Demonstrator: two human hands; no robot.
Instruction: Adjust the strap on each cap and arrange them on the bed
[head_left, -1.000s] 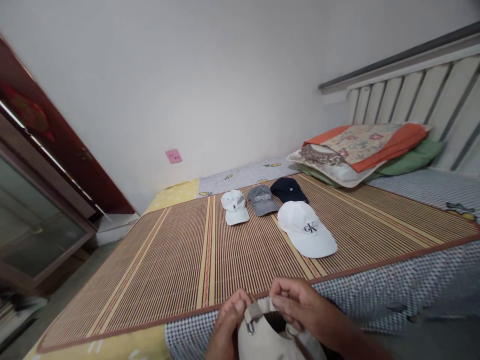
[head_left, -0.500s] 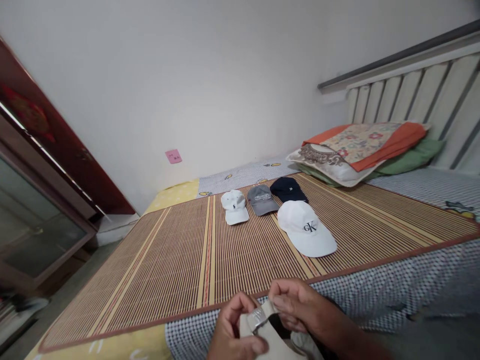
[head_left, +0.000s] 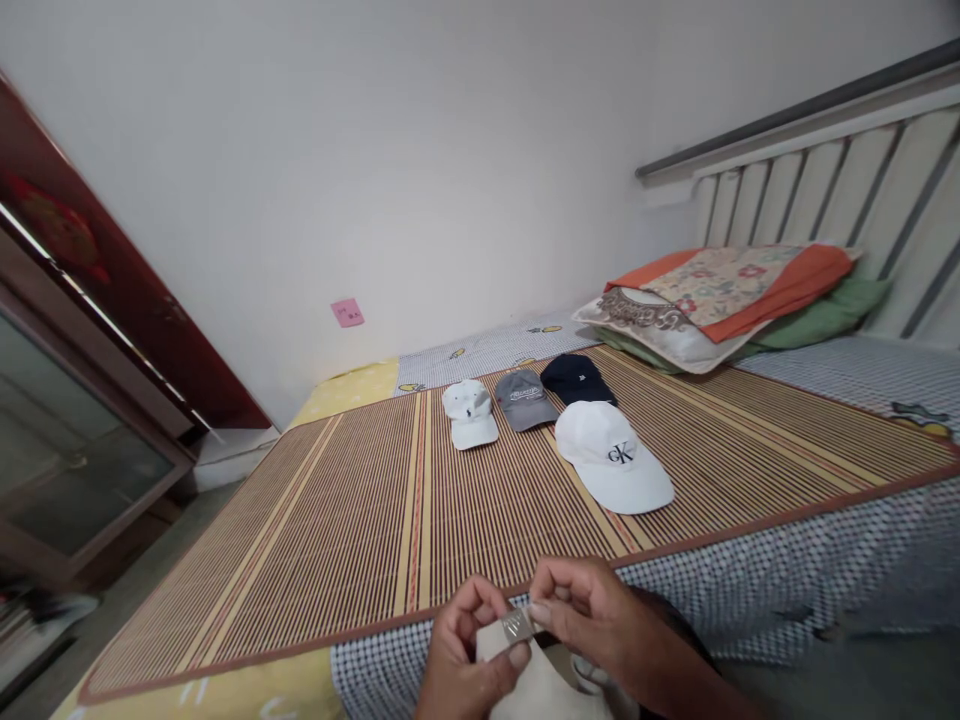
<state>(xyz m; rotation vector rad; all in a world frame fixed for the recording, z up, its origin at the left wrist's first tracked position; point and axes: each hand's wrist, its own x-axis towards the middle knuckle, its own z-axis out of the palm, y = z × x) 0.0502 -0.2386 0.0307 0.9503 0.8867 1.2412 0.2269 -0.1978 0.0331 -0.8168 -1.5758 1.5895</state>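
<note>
A beige cap (head_left: 536,688) is held close to me at the bottom of the view, its lower part cut off by the frame. My left hand (head_left: 466,655) pinches its back strap beside a silver metal buckle (head_left: 515,626), thumb below and fingers above. On the other side of the buckle, my right hand (head_left: 589,612) grips the strap between thumb and forefinger. Beyond the hands lies a white cap with black CK letters (head_left: 611,460). Farther back are a small white cap (head_left: 470,412), a grey cap (head_left: 525,400) and a navy cap (head_left: 577,378).
The caps lie on a striped bamboo mat (head_left: 337,530) over a bed with a checked sheet (head_left: 382,660). Pillows (head_left: 720,300) are stacked at the right by a slatted headboard (head_left: 810,180). A pink note (head_left: 347,313) is on the wall; a red door (head_left: 150,290) stands left.
My right hand has shifted slightly left, nearer the buckle, and the strap gap looks narrower. The buckle has tilted a little. The caps on the mat have stayed put.
</note>
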